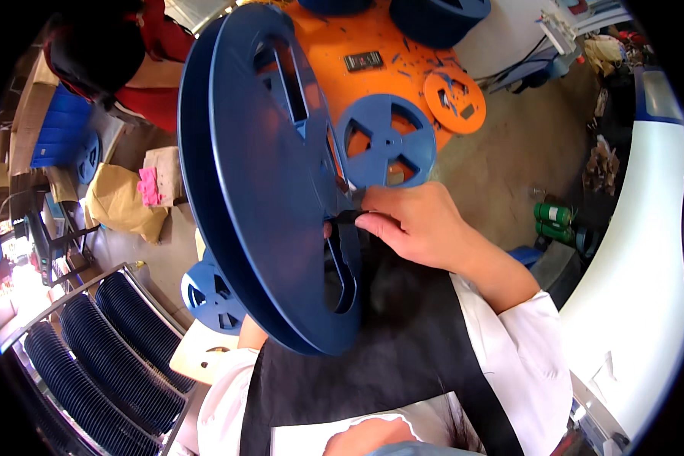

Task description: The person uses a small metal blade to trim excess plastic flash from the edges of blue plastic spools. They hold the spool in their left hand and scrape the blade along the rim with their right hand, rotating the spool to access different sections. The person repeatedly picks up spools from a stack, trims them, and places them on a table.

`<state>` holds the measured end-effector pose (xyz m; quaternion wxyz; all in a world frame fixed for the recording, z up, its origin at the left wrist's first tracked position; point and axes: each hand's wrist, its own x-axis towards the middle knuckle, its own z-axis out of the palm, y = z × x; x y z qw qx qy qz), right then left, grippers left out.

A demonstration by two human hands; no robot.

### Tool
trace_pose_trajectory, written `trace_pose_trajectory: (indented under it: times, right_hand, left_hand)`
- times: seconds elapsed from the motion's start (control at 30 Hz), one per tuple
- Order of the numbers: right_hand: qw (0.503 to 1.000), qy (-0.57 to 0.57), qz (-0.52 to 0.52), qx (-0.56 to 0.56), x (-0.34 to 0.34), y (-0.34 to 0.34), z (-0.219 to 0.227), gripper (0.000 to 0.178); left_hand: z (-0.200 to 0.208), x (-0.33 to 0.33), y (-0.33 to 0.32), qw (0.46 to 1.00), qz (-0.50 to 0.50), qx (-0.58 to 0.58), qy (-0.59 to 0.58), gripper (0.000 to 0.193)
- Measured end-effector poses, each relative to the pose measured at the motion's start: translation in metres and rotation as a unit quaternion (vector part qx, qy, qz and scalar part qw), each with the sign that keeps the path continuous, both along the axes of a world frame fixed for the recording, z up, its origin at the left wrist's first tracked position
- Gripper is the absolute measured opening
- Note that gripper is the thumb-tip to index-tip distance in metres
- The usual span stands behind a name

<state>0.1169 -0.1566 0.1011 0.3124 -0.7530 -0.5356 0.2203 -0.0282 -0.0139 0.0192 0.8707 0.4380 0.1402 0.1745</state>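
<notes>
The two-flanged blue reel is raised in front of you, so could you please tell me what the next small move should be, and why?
Probably ease the black strip slightly toward the middle of the blue reel, since the right hand pinches it right beside the reel. Whether its end is attached is hidden.

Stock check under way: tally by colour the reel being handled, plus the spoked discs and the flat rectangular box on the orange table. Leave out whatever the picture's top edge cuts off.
Blue: 2 (the large reel being handled, one spoked disc)
Orange: 1 (the smaller disc)
Black: 1 (the flat box)
Total: 4
</notes>
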Motion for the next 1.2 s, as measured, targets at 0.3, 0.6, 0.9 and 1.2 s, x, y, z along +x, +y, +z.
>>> trace_pose_trajectory:
  times: [0.3, 0.6, 0.9, 1.2]
  right_hand:
    - [0.997, 0.07, 0.019, -0.035, -0.024, -0.022, 0.002, 0.018]
    - [0.997, 0.035, 0.061, -0.03, -0.04, -0.042, 0.004, 0.017]
    - [0.997, 0.064, 0.01, 0.034, -0.034, -0.04, 0.0, 0.02]
    - [0.998, 0.042, 0.018, 0.032, -0.036, -0.037, -0.005, 0.022]
  left_hand:
    - [-0.002, -0.008, -0.01, 1.0, -0.013, 0.004, -0.005, 0.071]
    - [0.004, -0.008, -0.015, 1.0, -0.02, 0.012, -0.021, 0.074]
    - [-0.002, -0.017, -0.017, 0.999, -0.036, -0.031, 0.003, 0.084]
    - [-0.003, -0.022, -0.029, 0.998, 0.014, -0.053, 0.035, 0.088]
